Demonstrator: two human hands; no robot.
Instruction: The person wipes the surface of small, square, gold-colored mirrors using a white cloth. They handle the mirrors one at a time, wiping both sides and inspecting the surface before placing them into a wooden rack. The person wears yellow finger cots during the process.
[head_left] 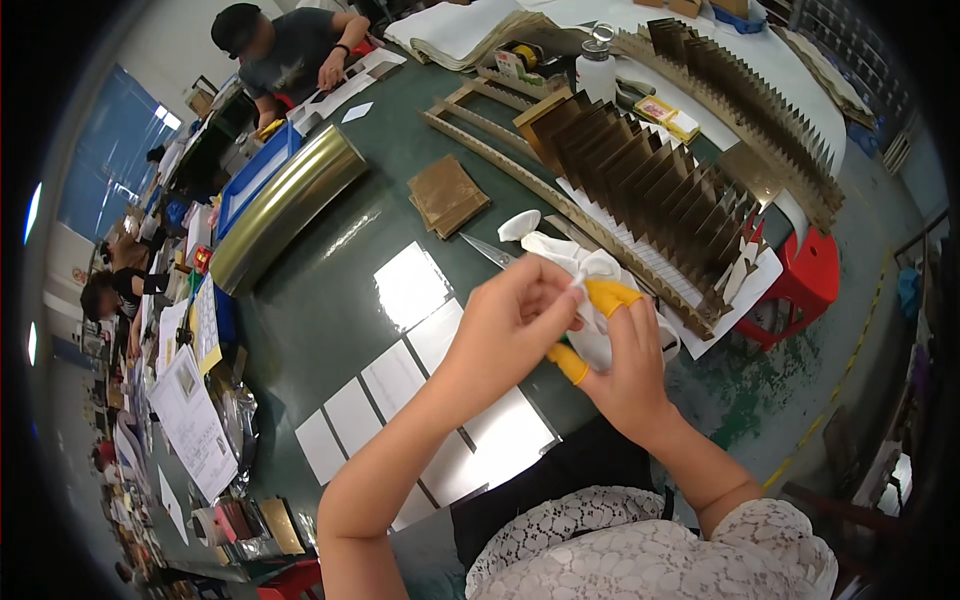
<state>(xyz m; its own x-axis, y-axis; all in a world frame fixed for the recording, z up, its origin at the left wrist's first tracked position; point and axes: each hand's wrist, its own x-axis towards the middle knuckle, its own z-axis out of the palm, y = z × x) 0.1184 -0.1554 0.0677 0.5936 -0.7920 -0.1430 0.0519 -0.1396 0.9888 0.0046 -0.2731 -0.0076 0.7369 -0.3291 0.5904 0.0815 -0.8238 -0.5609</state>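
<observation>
My left hand and my right hand meet over the table's right side, both with fingers closed on a crumpled white cloth. Thumb and fingers of the left pinch a fold of it; whether something small is also held there is hidden. Yellow finger cots cover fingertips of my right hand. A pointed metal blade lies beside the cloth, its other end hidden. Left of my forearm, white rectangular sheets lie in rows on the green tabletop.
Beyond my hands stands a slotted wooden rack with upright brown plates. A stack of brown squares and a gold foil roll lie farther left. A red stool is at right. Another person works across the table.
</observation>
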